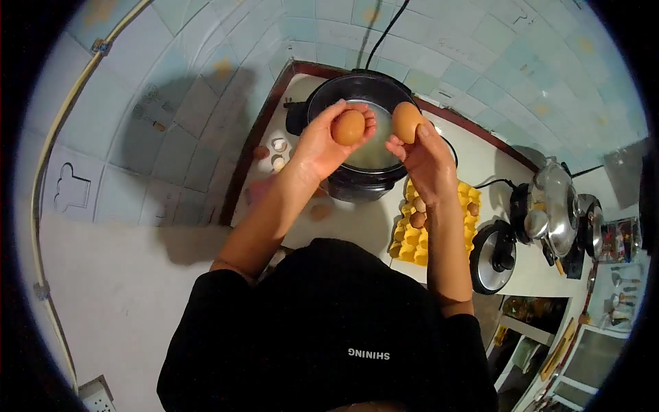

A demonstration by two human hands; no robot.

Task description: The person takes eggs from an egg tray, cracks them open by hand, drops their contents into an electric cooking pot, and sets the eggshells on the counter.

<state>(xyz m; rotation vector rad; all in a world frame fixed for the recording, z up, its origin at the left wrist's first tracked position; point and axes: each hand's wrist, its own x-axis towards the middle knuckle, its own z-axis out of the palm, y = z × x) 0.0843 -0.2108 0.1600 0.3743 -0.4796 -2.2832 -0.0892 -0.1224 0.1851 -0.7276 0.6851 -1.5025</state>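
My left hand (321, 145) cradles a brown egg (349, 128), with its fingers curled behind it. In my right hand (432, 163), another brown egg (406, 123) is gripped upright between thumb and fingers. Both eggs are held apart from each other over a black electric pot (360, 184). Pale, cloudy liquid (374, 147) shows inside the pot between my hands. Right of the pot, partly behind my right forearm, lies a yellow egg tray (412, 247) with several brown eggs (417, 220) in it.
White and brown pieces that look like eggshells (278, 145) lie left of the pot. A glass lid (493, 259) with a black rim sits right of the tray. Farther right stand metal pans (555, 199). Tiled walls (467, 62) border the counter, and a black cord (388, 31) hangs behind the pot.
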